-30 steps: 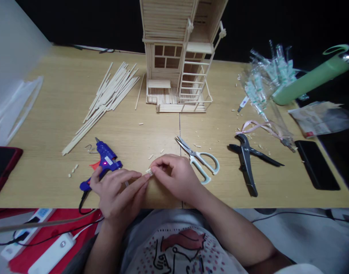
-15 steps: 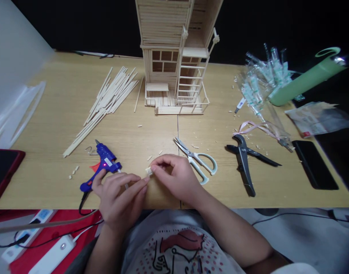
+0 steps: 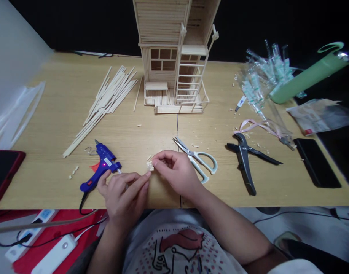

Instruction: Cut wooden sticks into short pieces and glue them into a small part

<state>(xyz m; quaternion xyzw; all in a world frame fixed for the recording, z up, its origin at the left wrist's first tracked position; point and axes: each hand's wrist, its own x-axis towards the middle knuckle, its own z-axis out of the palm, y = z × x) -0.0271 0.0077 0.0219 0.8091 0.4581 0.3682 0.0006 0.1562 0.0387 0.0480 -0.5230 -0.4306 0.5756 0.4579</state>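
A tiny block of short wooden stick pieces (image 3: 150, 166) is between my two hands, above the near middle of the table. My right hand (image 3: 178, 175) pinches its right side between thumb and index finger. The tip of my left index finger meets its lower edge, and the left thumb lies just under that finger; my left hand (image 3: 124, 194) is closed, with its outer fingers bent. Left of that hand lies a blue hot glue gun (image 3: 105, 163), its small light glowing red. Scissors (image 3: 195, 158) with pale handles lie open beyond my right hand.
A wooden stick model house (image 3: 163, 28) with a ladder stands at the back. Left of it is a pile of thin sticks (image 3: 105, 99). On the right are black cutters (image 3: 244, 160), a phone (image 3: 317, 163), a green bottle (image 3: 308, 78) and clear plastic wrappers (image 3: 254, 87).
The small block has turned slightly and moved a little away from me in my fingers. My left hand has shifted slightly right, away from the glue gun.
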